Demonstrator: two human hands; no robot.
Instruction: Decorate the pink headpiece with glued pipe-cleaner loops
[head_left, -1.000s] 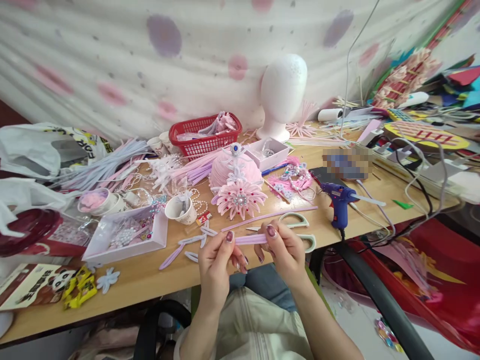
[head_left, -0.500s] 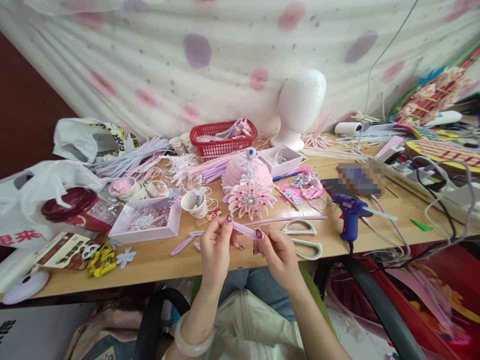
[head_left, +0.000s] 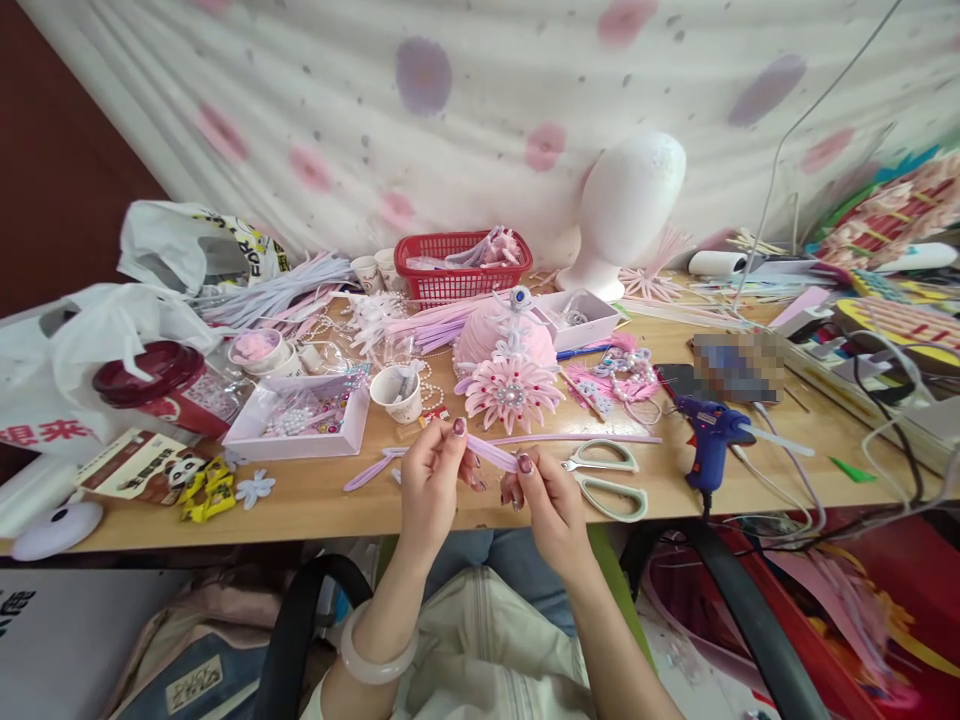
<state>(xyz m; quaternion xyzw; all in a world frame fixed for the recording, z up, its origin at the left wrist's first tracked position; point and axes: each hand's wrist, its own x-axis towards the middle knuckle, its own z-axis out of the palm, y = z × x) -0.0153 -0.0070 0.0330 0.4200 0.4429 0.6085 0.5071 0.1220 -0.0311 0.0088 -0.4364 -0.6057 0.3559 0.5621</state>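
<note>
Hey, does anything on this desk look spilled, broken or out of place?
Nothing looks plainly spilled or broken. The scissors stand out slightly: they lie beside the right hand with their handles spread, the nearer one close to the front edge of the desk, where it might get knocked.

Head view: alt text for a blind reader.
A person's left hand and right hand hold a lilac strip between them at a cluttered table. Beyond are a pink jewelled flower and a white mannequin head; to the right, scissors and a blue glue gun.
</note>
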